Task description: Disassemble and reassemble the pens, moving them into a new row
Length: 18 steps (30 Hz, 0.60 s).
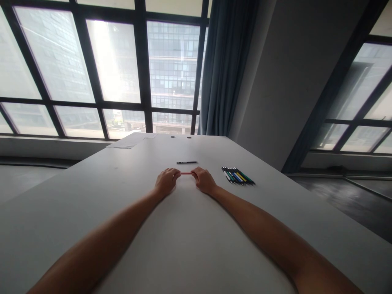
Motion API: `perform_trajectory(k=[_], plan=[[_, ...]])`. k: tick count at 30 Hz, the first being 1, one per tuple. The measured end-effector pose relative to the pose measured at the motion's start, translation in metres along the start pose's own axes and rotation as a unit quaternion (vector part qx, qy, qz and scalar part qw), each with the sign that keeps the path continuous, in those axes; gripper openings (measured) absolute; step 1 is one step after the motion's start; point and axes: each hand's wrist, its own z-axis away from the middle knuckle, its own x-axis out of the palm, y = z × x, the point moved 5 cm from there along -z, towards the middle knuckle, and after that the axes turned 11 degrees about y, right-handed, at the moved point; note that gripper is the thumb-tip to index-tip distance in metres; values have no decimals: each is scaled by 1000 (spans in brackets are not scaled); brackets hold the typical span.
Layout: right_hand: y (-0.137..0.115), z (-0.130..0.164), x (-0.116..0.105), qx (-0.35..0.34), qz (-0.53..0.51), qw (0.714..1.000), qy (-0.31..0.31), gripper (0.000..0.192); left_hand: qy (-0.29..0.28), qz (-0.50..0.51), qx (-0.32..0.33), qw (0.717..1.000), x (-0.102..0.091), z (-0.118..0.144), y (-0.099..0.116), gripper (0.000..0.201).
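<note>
While both arms stretch across the white table [92, 196], the left hand [165, 182] and right hand [204, 180] pinch opposite ends of a thin red pen [185, 173]; an even, level grip seems wise, clear of the black pen [187, 162] beyond.

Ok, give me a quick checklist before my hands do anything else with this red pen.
1. Both hands on the red pen: ok, left hand and right hand pinch its ends.
2. Pen level over the table: ok.
3. Firm grip: cannot tell, too small.
4. Black pen apart from the hands: ok, just beyond.
5. Row of pens apart from the right hand: ok.
6. Cap on or off: cannot tell.
</note>
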Motion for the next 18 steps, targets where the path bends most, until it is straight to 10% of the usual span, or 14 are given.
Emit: perform_trajectory(k=[18], plan=[[-6, 1, -7, -44, 2, 998, 40, 20, 5, 3, -2, 1000, -1, 1, 1, 19]])
